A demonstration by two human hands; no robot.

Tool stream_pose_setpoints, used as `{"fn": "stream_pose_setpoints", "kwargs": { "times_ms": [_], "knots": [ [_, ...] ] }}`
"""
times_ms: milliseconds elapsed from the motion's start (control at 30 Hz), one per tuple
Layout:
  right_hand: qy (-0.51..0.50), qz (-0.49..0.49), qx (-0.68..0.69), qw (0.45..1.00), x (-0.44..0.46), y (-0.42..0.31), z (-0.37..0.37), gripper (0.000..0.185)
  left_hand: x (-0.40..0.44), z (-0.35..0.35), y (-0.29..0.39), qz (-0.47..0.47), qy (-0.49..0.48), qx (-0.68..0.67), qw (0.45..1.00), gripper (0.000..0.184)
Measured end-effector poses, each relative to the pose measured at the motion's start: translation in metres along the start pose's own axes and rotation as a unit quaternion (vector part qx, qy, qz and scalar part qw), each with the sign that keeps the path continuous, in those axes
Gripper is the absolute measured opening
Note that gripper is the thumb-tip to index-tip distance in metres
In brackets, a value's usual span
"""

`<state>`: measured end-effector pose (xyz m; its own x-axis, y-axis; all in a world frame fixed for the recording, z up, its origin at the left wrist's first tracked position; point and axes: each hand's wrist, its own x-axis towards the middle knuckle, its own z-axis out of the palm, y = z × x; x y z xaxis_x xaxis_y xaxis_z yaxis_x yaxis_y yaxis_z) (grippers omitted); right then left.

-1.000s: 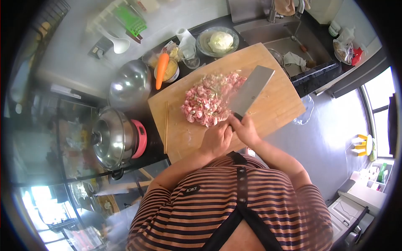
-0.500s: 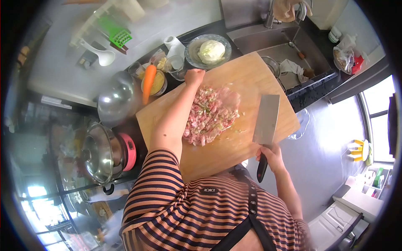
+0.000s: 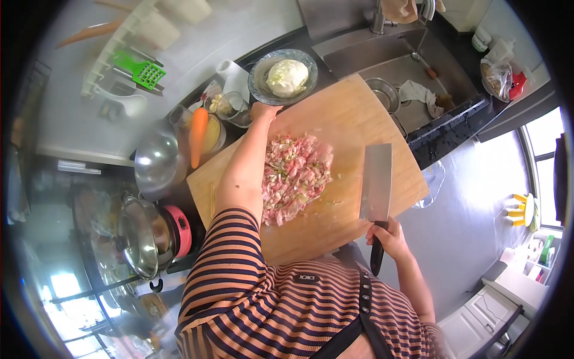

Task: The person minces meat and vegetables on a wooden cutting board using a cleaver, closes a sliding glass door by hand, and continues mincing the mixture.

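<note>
A wooden cutting board [image 3: 341,233] lies tilted across the counter, bearing a heap of chopped pink meat [image 3: 296,173] with pale green bits. My right hand [image 3: 388,238] grips the black handle of a cleaver [image 3: 376,182], whose broad blade rests over the board's right part. My left hand [image 3: 265,112] reaches past the meat to the board's far edge, beside a patterned bowl [image 3: 258,78] that holds a pale cabbage [image 3: 287,78]. Its fingers are hidden at the bowl's near rim, so their grip cannot be made out.
Left of my left arm are a carrot [image 3: 198,137] on a tub, glass cups [image 3: 233,106], a metal bowl [image 3: 156,161] and a lidded pot [image 3: 143,236] on a pink cooker [image 3: 179,230]. A sink [image 3: 359,57] with a cloth [image 3: 420,94] lies beyond the board.
Both hands were together at the cleaver; my left hand has moved away to the far edge by the bowl. The cleaver has shifted right and nearer to me in my right hand. The view has shifted.
</note>
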<state>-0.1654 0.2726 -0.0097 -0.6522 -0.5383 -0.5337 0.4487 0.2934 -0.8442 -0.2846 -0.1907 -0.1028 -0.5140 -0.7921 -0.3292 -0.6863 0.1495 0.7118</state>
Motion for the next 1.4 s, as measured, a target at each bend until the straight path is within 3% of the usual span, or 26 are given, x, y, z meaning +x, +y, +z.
{"fn": "stream_pose_setpoints", "kwargs": {
  "times_ms": [133, 333, 433, 700, 833, 933, 1033, 1067, 1200, 1300, 1400],
  "knots": [
    [0.002, 0.005, 0.004, 1.0, 0.003, -0.001, 0.0, 0.013, 0.003, -0.004, 0.004, 0.005, -0.02, 0.161, 0.987, 0.041],
    [-0.018, -0.002, -0.012, 1.0, 0.003, -0.007, 0.0, 0.01, -0.01, -0.002, 0.008, 0.009, 0.042, 0.17, 0.985, 0.032],
    [-0.019, 0.012, -0.067, 0.997, 0.002, -0.013, -0.003, 0.009, -0.005, -0.002, 0.003, -0.042, 0.028, 0.075, 0.996, 0.025],
    [0.028, -0.003, -0.131, 0.991, 0.001, -0.022, -0.01, 0.016, -0.019, -0.017, -0.008, 0.022, -0.04, -0.191, 0.98, 0.01],
    [0.051, -0.011, -0.184, 0.981, 0.001, -0.017, -0.012, 0.014, -0.06, -0.041, -0.007, 0.037, -0.076, -0.272, 0.959, 0.015],
    [0.061, -0.014, -0.185, 0.981, 0.001, -0.015, -0.01, 0.013, -0.051, -0.039, -0.016, 0.089, -0.043, -0.163, 0.982, 0.02],
    [0.064, -0.019, -0.192, 0.979, 0.004, -0.014, -0.01, 0.013, -0.042, -0.034, -0.001, 0.149, 0.024, 0.135, 0.979, 0.029],
    [0.065, -0.018, -0.196, 0.978, 0.003, -0.012, -0.01, 0.013, -0.04, -0.032, 0.008, 0.093, -0.024, 0.171, 0.981, 0.039],
    [0.077, -0.005, -0.15, 0.986, 0.003, -0.008, -0.007, 0.014, -0.023, -0.014, 0.019, -0.009, -0.035, 0.24, 0.97, 0.04],
    [0.097, 0.007, -0.137, 0.986, 0.001, -0.008, -0.004, 0.011, 0.02, 0.004, 0.001, 0.03, -0.043, 0.3, 0.952, 0.044],
    [0.087, 0.003, -0.123, 0.989, 0.004, 0.004, -0.01, 0.021, 0.024, -0.006, 0.003, 0.093, -0.118, 0.301, 0.942, 0.046]
  ]
}}
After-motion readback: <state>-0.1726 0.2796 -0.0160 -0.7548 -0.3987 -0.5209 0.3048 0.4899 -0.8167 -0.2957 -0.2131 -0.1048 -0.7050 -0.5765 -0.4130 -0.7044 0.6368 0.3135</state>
